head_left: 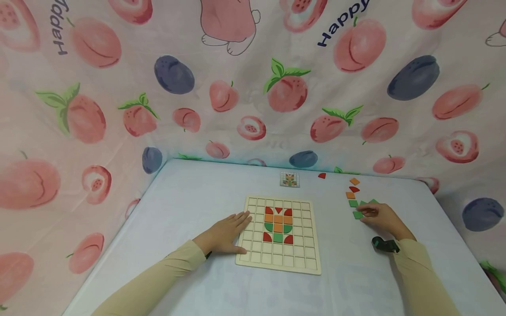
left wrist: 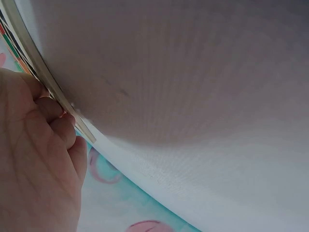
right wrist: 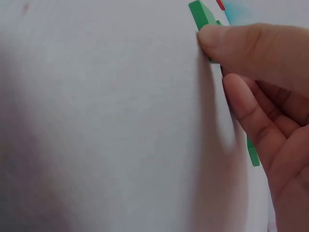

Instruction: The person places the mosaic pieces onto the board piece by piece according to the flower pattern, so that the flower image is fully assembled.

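Observation:
On the table lies a square pale wooden grid board point(head_left: 308, 250). Red, orange and green tiles form a figure in its middle, with quarter-round red tiles at the corners and an orange tile point(head_left: 278, 228) near the centre. My left hand point(head_left: 225, 232) lies along the board's left edge, fingers straight and fingertips over the rim. To the right of the board, my right hand point(head_left: 381, 217) reaches to a loose group of green tiles. Its thumb and curled fingers pinch a green tile point(head_left: 357, 215); in the right wrist view the thumb covers part of this green tile point(right wrist: 199, 13).
A small pattern card point(head_left: 290, 179) lies behind the board. Further right are a red tile point(head_left: 322, 175), another red tile point(head_left: 354, 189) and two orange tiles point(head_left: 354, 181). A fruit-printed cloth point(head_left: 253, 96) hangs behind the white table point(head_left: 189, 188).

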